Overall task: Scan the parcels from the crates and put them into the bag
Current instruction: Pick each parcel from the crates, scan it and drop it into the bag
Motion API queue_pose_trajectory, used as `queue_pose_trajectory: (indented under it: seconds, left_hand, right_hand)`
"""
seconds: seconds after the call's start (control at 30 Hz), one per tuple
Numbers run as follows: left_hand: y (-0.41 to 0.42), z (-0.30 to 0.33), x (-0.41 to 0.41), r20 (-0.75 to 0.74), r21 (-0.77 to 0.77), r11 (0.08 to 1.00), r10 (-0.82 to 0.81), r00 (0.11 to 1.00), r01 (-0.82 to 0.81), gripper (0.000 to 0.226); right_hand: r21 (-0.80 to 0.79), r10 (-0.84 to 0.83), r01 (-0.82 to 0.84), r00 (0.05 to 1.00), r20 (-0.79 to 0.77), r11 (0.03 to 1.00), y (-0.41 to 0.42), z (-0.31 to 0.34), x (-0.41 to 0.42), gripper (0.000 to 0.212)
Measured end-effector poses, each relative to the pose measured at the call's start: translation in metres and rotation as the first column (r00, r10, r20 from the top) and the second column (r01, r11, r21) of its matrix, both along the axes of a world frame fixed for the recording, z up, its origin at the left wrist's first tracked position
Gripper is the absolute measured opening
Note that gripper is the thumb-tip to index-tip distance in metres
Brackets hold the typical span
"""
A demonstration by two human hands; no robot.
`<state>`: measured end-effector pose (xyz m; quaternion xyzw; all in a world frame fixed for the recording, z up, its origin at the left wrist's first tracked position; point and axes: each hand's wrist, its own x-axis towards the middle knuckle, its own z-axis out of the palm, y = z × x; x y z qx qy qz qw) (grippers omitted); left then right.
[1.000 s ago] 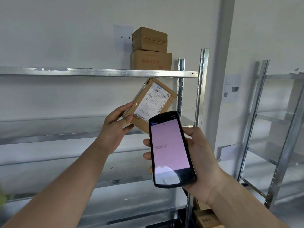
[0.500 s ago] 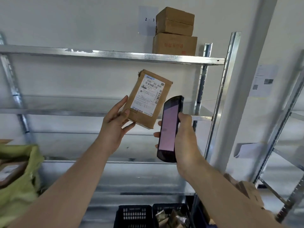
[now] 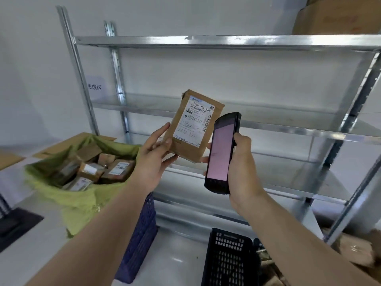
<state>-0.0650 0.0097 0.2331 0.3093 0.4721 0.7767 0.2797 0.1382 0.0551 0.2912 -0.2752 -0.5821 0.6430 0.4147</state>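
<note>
Gripped at its lower left corner by the left hand [image 3: 153, 155], thumb on the labelled face and fingers behind, a brown cardboard parcel [image 3: 192, 125] is held upright and slightly tilted in front of the metal shelving [image 3: 226, 41]. A black handheld scanner [image 3: 221, 151] is clasped in the right hand [image 3: 241, 168], fingers wrapped round its edge, its pale pink screen turned towards the wearer and its top end raised just beside the right edge of the parcel; whether the two touch cannot be determined. The shipping label [image 3: 195, 122] with its barcode is noted facing the camera. A green bag [image 3: 82, 195], set open in a cardboard carton at the left, is observed already holding several parcels. Two dark crates are recorded low in view: a blue crate [image 3: 142, 234] beside the bag and a black crate [image 3: 228, 256] below the right forearm. The scanning step is judged to be in hand, or at its close; no confirmation can be read on the screen. The next move is judged to call for the parcel to be carried left and down over the bag's open mouth and released there, with the scanner kept in the right hand for the next parcel.
</note>
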Motion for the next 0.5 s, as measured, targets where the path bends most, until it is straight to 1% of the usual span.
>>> queue_pose_trajectory:
  seconds: [0.13, 0.3, 0.43, 0.5]
  left_hand:
    - [-0.053, -0.013, -0.076, 0.014, -0.046, 0.998, 0.035, 0.999, -0.034, 0.043]
    - [-0.107, -0.031, -0.155, 0.049, -0.131, 0.987, 0.105, 0.993, -0.098, 0.043]
    - [-0.137, -0.042, -0.205, 0.109, -0.141, 0.979, 0.164, 0.98, -0.148, 0.041]
    - [-0.147, -0.046, -0.228, 0.115, -0.16, 0.969, 0.209, 0.971, -0.19, 0.04]
  right_hand:
    - [-0.06, 0.011, -0.011, 1.0, 0.001, 0.998, -0.039, -0.007, -0.083, 0.054]
    - [-0.077, 0.076, -0.075, 0.997, 0.009, 0.994, -0.077, -0.02, -0.172, 0.054]
    - [-0.077, 0.136, -0.135, 0.991, 0.014, 0.988, -0.091, -0.029, -0.229, 0.055]
    - [-0.096, 0.158, -0.156, 0.987, 0.014, 0.983, -0.091, -0.035, -0.256, 0.054]
